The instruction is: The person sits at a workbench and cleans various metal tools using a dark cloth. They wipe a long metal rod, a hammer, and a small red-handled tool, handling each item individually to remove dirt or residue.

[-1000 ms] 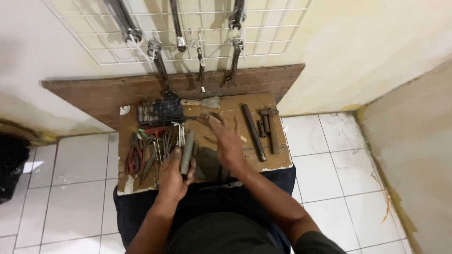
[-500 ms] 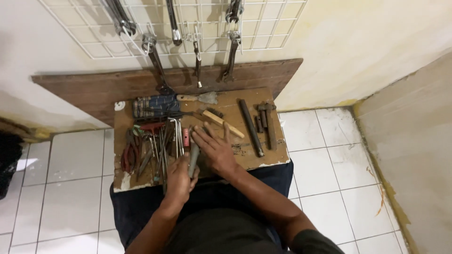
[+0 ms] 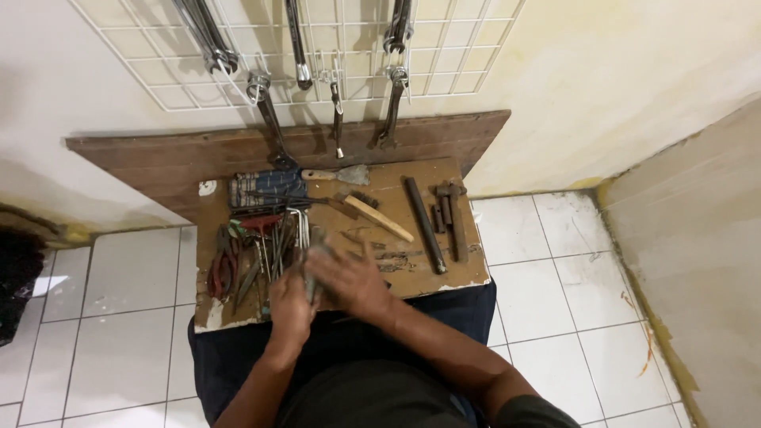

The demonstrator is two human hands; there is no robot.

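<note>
**Tools on a lap board against a tiled corner**

White floor tiles (image 3: 547,261) lie open on both sides of the wooden board (image 3: 412,269) resting on the person's lap; its far edge meets a dark plank (image 3: 158,158) at the wall. Left hand (image 3: 289,309) is wrapped around a grey tool handle (image 3: 311,273) near the board's front edge, and right hand (image 3: 353,281) lies over it, fingers spread, grip blurred. One wooden brush (image 3: 380,215), one scraper (image 3: 337,174), one dark rod (image 3: 426,224). Five wrenches hang on a wire grid (image 3: 452,63).

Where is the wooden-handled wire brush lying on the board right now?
In the head view, the wire brush lies diagonally mid-board, right of the tool pile and left of the dark metal bar.
</note>
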